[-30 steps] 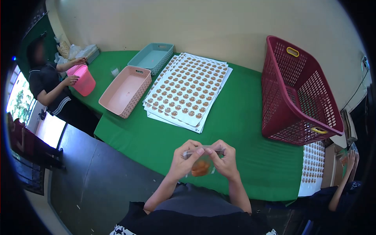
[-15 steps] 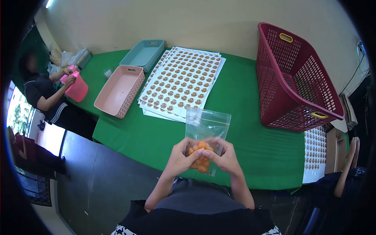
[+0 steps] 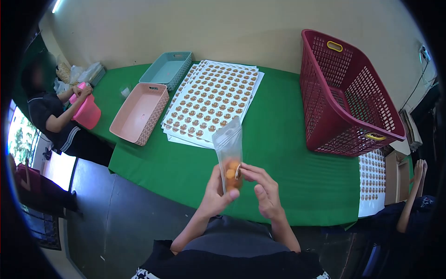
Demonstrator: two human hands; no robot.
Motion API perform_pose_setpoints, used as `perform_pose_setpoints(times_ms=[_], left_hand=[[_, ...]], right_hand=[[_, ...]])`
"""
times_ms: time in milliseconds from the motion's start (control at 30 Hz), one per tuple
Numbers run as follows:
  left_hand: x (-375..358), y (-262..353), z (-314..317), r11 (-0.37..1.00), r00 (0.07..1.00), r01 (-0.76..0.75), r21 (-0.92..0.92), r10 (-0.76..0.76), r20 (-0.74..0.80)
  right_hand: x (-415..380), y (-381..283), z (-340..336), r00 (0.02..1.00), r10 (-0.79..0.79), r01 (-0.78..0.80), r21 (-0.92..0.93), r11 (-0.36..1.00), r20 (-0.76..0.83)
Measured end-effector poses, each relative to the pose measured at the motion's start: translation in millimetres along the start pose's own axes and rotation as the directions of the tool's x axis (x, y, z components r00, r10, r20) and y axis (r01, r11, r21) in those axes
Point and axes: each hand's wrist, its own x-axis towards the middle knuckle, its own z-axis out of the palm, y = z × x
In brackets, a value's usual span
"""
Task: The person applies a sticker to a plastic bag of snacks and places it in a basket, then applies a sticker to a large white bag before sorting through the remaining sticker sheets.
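Observation:
My left hand [image 3: 216,193] grips a clear zip bag [image 3: 228,144] by its lower left side, over the green table near my body. Round orange pieces [image 3: 232,174] fill the lower part of the bag, which is turned partly edge-on. At the bag's right side, my right hand [image 3: 264,188] has its fingertips on a small round sticker-like piece [image 3: 238,171], while its thumb stands apart. Behind the bag lie stacked sheets of round brown labels [image 3: 211,100].
A pink basket [image 3: 140,114] and a teal basket [image 3: 166,69] stand left of the sheets. At right are a large maroon basket [image 3: 330,104], another label sheet [image 3: 372,179] and a person's hands [image 3: 420,169]. At left a person holds a pink container [image 3: 87,113].
The bag has turned from facing me to partly edge-on. My right hand has let go of the bag's front and moved to its right side, with the small round piece at its fingertips.

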Motion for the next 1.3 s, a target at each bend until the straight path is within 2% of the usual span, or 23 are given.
perform_pose_setpoints(times_ms=[33,67,100,133,167,200,233,267,300,333,367,433,500,667,767,867,933,1000,1067,1133,1267,1300], left_hand=[[1,0,-1,0.991,0.996,0.078,-0.105,-0.083,-0.04],[0,-2,-3,0.992,0.997,0.069,-0.103,-0.073,-0.04],[-1,-7,-6,0.96,0.991,0.113,-0.256,-0.126,-0.035],[0,-7,-7,0.903,0.985,0.151,-0.402,-0.173,-0.019],[-1,-3,-5,0.853,0.982,0.163,-0.497,-0.191,-0.006],[-1,-5,-6,0.857,0.985,0.148,-0.494,-0.171,-0.002],[-1,-8,-8,0.942,0.989,0.139,-0.306,-0.148,-0.006],[0,-9,-9,0.986,0.992,0.126,-0.106,-0.128,-0.011],[0,-1,-3,0.98,0.984,0.145,-0.136,-0.158,-0.083],[0,-2,-2,0.98,0.984,0.145,-0.139,-0.158,-0.084],[0,-2,-1,0.992,0.99,0.104,-0.075,-0.111,-0.092],[0,-3,1,0.998,0.993,0.066,-0.01,-0.067,-0.098],[4,-3,4,1.0,0.982,0.03,0.004,-0.029,-0.186],[4,-7,4,0.998,0.973,0.033,0.049,-0.021,-0.231],[3,-4,5,0.998,0.973,0.026,0.057,-0.012,-0.232],[4,-5,4,0.998,0.971,0.023,0.067,-0.006,-0.238],[4,-9,1,0.997,0.97,0.013,0.073,0.005,-0.243],[3,-13,-5,0.992,0.968,0.099,0.08,-0.077,-0.238],[2,-12,-4,0.992,0.966,0.105,0.072,-0.085,-0.244],[1,-12,-4,0.992,0.963,0.112,0.063,-0.093,-0.251],[1,-7,-5,0.994,0.974,0.1,0.036,-0.09,-0.208],[0,-6,-6,0.995,0.978,0.099,0.017,-0.094,-0.188]], right_hand=[[1,0,-1,1.0,-0.007,0.007,-0.001,1.0,0.001],[1,0,-3,0.999,0.021,-0.024,-0.09,0.996,-0.031],[1,-1,-3,0.997,0.044,-0.055,-0.179,0.982,-0.067],[1,2,-1,0.997,0.028,-0.04,-0.183,0.982,-0.065],[-1,7,4,0.987,0.083,-0.098,-0.107,0.989,-0.137],[0,12,7,0.969,0.14,-0.148,-0.027,0.989,-0.204],[1,15,9,0.969,0.144,-0.123,0.113,0.986,-0.199],[3,13,8,0.971,0.134,-0.114,0.107,0.988,-0.198],[4,8,8,0.967,0.219,-0.185,0.237,0.954,-0.129],[4,5,9,0.953,0.299,-0.263,0.358,0.896,-0.048],[4,7,10,0.952,0.301,-0.266,0.356,0.896,-0.046],[3,13,12,0.962,0.213,-0.204,0.069,0.977,-0.173],[4,20,17,0.959,0.192,-0.184,0.057,0.981,-0.208],[5,20,19,0.947,0.194,-0.182,0.069,0.981,-0.258],[5,16,16,0.947,0.222,-0.21,0.078,0.975,-0.232],[5,11,12,0.944,0.301,-0.275,0.177,0.945,-0.138],[6,8,12,0.975,0.198,-0.2,-0.008,0.98,-0.1],[6,7,11,0.978,0.198,-0.197,0.012,0.98,-0.069],[7,8,9,0.98,0.197,-0.195,0.034,0.98,-0.038],[7,9,3,0.987,0.148,-0.143,-0.08,0.986,0.058],[7,16,0,0.975,0.196,-0.199,0.02,0.98,0.104],[7,16,2,0.964,0.259,-0.262,0.054,0.964,0.06]])
